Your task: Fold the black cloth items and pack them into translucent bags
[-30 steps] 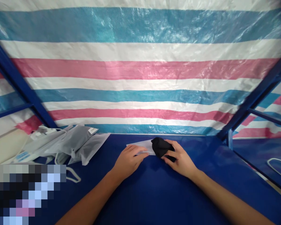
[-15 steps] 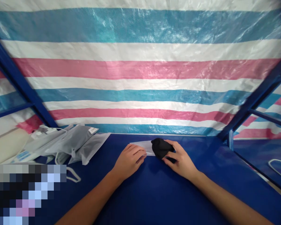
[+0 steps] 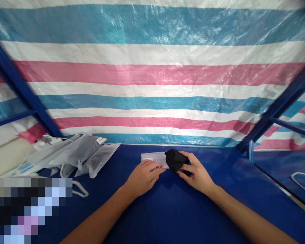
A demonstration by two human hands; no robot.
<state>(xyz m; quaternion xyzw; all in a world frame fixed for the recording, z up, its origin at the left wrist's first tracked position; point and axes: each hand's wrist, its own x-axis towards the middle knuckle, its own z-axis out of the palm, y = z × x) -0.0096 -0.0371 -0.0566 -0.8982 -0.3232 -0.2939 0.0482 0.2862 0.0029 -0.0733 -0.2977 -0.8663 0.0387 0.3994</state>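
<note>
My right hand (image 3: 199, 174) is closed round a bunched black cloth piece (image 3: 175, 160); its exact kind does not show. Flat on the blue surface (image 3: 183, 213) lies a frosted plastic bag (image 3: 156, 156) with a small white label (image 3: 147, 159). The bag's right end disappears behind the black cloth. Over the bag's near edge, my left hand (image 3: 144, 178) has its thumb and forefinger together at the edge, close to the cloth. The hand covers part of the bag and the label.
Several frosted bags with dark contents (image 3: 83, 152) are piled at the left. A white hanger (image 3: 80, 189) pokes out below them, and another white hanger (image 3: 303, 181) is at the right. Blue metal bars (image 3: 277, 101) flank both sides. A striped plastic sheet (image 3: 152, 74) hangs behind.
My left hand has slid a little to the right along the bag, towards the black cloth, uncovering the white label. My right hand and the cloth have barely moved.
</note>
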